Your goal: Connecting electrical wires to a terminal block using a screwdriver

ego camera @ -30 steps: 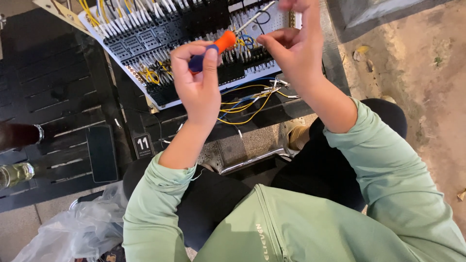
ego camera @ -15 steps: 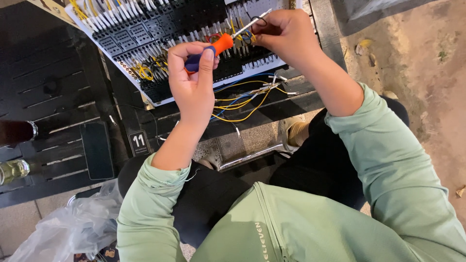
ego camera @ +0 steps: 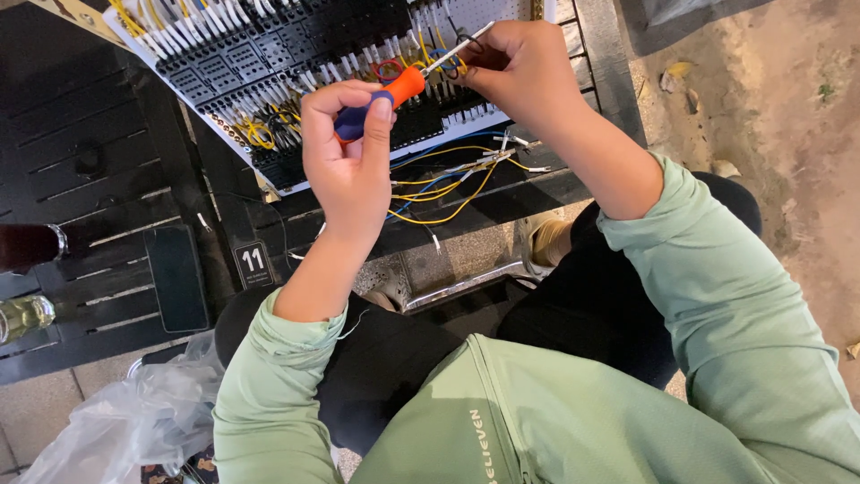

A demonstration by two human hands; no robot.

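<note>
Here two hands work: left hand grips one screwdriver, right hand pinches one wire

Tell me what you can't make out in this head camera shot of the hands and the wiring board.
- Head view: tip of the orange-and-blue screwdriver, hidden behind the right hand.
- What the right hand's fingers pinch: covered by the hand itself.
- White perforated wiring board: cut off by the top edge.
- Terminal markings: too small.
- The left hand hides the board beneath it.
</note>
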